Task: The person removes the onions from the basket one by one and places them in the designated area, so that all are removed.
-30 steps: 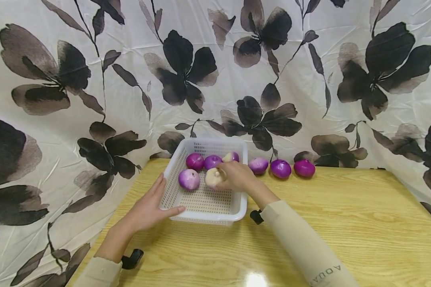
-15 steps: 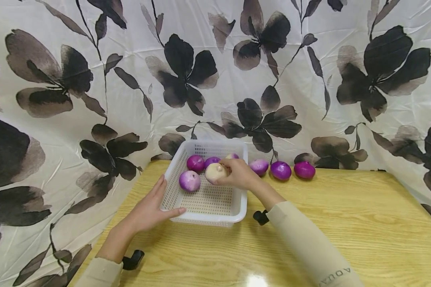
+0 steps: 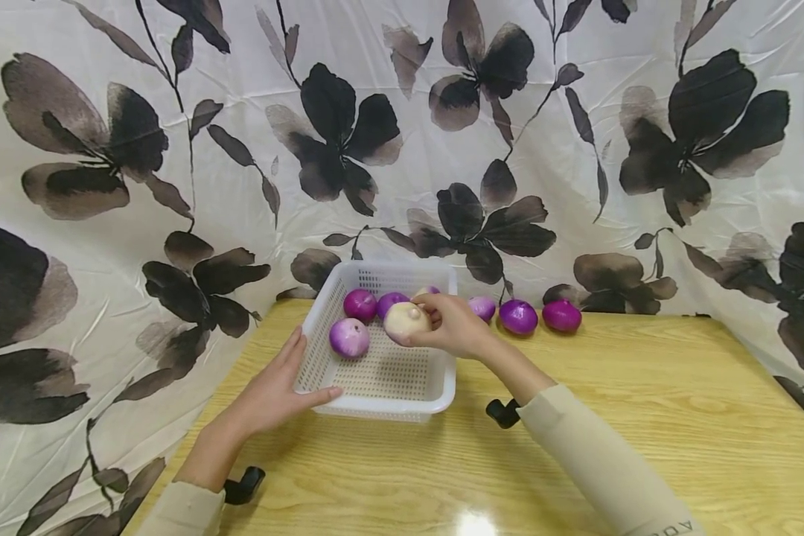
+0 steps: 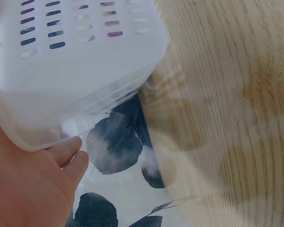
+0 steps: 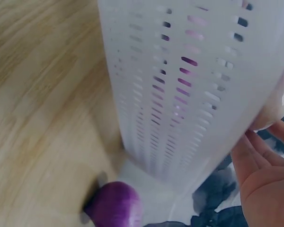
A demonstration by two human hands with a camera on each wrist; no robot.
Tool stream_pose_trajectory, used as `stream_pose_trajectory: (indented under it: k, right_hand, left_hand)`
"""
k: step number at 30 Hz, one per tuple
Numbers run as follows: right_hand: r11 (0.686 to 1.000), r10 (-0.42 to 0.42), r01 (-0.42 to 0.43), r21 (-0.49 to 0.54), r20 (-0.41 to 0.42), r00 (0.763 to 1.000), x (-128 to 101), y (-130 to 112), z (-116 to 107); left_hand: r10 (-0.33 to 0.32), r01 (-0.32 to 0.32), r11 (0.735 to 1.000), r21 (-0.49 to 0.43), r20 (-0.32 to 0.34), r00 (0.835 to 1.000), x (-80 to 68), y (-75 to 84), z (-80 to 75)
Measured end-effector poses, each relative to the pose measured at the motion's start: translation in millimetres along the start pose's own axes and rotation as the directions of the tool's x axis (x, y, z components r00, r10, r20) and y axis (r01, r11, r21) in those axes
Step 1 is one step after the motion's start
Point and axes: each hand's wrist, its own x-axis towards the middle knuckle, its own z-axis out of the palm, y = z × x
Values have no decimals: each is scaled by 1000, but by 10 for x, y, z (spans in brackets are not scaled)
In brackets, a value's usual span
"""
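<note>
A pale, whitish onion (image 3: 406,322) is gripped between the fingers and thumb of my right hand (image 3: 455,327), lifted within the white perforated plastic basket (image 3: 375,406). In the right wrist view that hand (image 5: 267,184) shows beyond the basket wall (image 5: 170,85), with the pale onion (image 5: 273,106) at its fingers. My left hand (image 3: 275,391) rests spread around the basket's near left corner, thumb on the front rim and straight fingers along the left side. Inside lie purple onions: a dark one (image 3: 360,304), a lighter one (image 3: 350,338), and others partly hidden behind my right hand.
Right of the basket, three purple onions stand in a row on the wooden table (image 3: 610,417): one partly covered (image 3: 482,307), a middle one (image 3: 518,317) and a far right one (image 3: 562,316). A floral cloth (image 3: 375,134) hangs behind the table.
My right hand has raised the pale onion slightly from low in the basket and turned it a little, its wrist shifting right. The left hand stays at the basket corner.
</note>
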Motion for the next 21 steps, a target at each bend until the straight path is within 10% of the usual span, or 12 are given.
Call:
stream_pose_trajectory:
  k: [21]
  right_hand:
    - [996,82,-80,39,-70,994,-338,18,-330]
  left_hand:
    - [1,-1,1000,2,-7,1000,8,-4,12]
